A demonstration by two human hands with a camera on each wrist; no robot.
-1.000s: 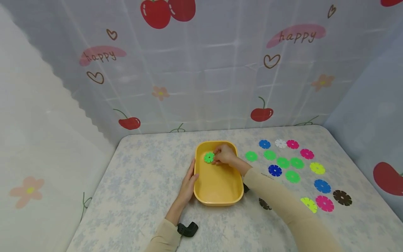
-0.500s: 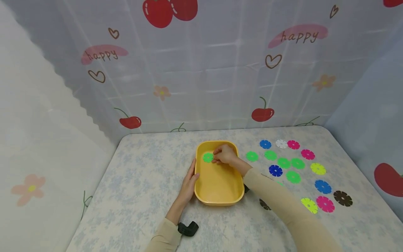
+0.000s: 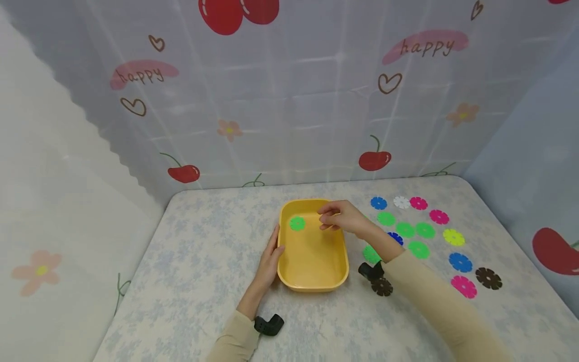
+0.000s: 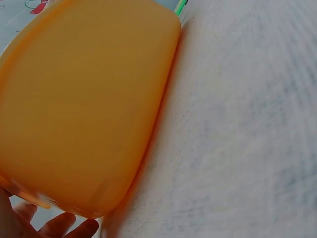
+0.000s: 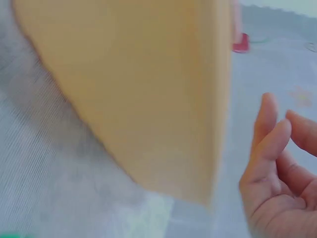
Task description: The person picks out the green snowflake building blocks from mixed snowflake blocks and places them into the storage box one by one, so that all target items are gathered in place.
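A yellow plastic tray (image 3: 313, 287) stands on the table, with one green notched disc (image 3: 297, 223) lying on its floor near the far left. My left hand (image 3: 268, 264) holds the tray's left side, thumb at the rim and fingers along the outer wall. In the left wrist view its fingertips (image 4: 89, 228) show against the orange-lit wall. Over the tray's far right rim is my right hand (image 3: 346, 217), fingers loosely bent and nothing between them. The right wrist view shows that same hand (image 5: 282, 183) beside the tray wall (image 5: 129, 89), thumb and fingers apart.
Several notched discs in green, blue, pink, white, yellow and brown lie to the right, among them a pink disc (image 3: 464, 286) and a brown disc (image 3: 488, 278). Another brown disc (image 3: 382, 287) lies near the right wrist camera (image 3: 371, 271). A printed curtain (image 3: 298, 125) hangs behind the table (image 3: 208, 251).
My right hand has let go of the green disc in the tray and moved right, up to the rim. The left hand has stayed at the tray's left side.
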